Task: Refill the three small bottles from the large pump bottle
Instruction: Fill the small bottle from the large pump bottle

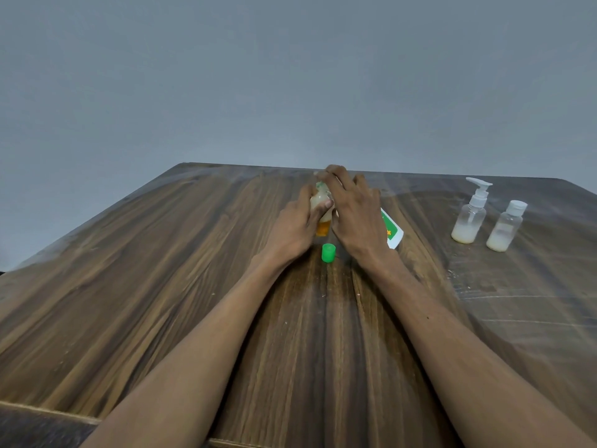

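While the left hand grips the small orange bottle mid-table, the right hand curls over the big bottle behind (grip hidden, can't tell), green cap lying just in front

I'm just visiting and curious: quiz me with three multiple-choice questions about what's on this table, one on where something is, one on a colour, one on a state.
1. Where does the loose cap lie?
A. On the table between the two wrists
B. On top of the pump bottle
C. At the far left table edge

2. What colour is that cap?
A. White
B. Green
C. Red

3. What is the left hand doing?
A. Lying flat on the table
B. Gripping the small bottle
C. Holding the flip-top bottle

Answers:
1 A, it sits on the wood just near of the hands.
2 B, it is bright green.
3 B, its thumb and fingers wrap the bottle, while the right hand is at its top.
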